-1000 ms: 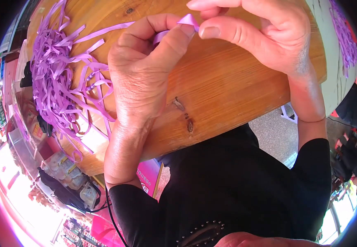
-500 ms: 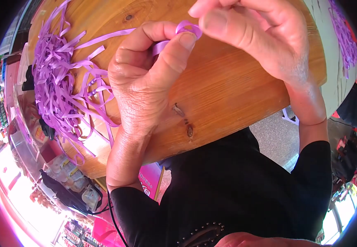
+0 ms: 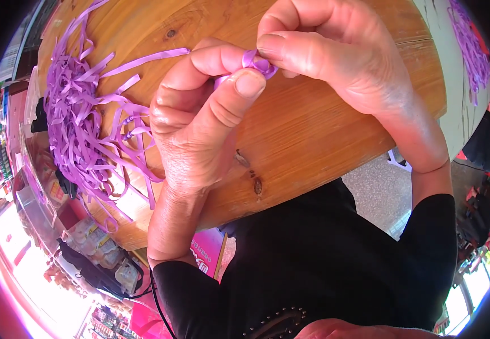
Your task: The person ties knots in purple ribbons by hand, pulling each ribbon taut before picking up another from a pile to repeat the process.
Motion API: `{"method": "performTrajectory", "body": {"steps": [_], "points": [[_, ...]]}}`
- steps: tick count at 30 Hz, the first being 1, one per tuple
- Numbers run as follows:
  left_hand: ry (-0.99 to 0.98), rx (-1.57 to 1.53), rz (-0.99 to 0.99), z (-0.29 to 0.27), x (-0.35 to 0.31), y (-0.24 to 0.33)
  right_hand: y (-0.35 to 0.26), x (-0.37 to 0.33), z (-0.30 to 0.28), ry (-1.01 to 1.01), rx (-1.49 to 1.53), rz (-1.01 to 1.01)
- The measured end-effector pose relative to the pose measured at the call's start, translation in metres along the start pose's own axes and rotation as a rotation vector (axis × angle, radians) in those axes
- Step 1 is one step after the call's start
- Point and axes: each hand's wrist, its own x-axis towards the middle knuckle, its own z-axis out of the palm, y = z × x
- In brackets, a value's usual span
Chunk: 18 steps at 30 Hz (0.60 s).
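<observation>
purple ribbon (image 3: 263, 66) curls in a small loop between fingers (image 3: 249, 83).

Camera's up on the person's head, left one of a side-by-side pair, aimed steeply down — their black top (image 3: 324, 254) fills the lower middle. It's close enough that the left hand (image 3: 194, 116) and right hand (image 3: 344, 62) look big up top, over the wooden tabletop (image 3: 318, 130). Super wide fisheye — edges curve, corners go black.
</observation>
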Motion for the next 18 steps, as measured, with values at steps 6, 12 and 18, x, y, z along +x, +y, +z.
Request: {"method": "performTrajectory", "body": {"steps": [6,12,18], "points": [[0.090,-0.185,-0.137,-0.004,-0.002,0.000,0.009,0.001,0.003,0.043,-0.282,-0.610],[0.089,-0.190,-0.132,-0.007,-0.003,-0.002,-0.015,-0.003,0.007,0.151,-0.822,-0.867],[-0.027,-0.271,-0.134,-0.014,-0.002,-0.003,-0.027,-0.013,0.004,0.087,-0.857,-0.773]]}}
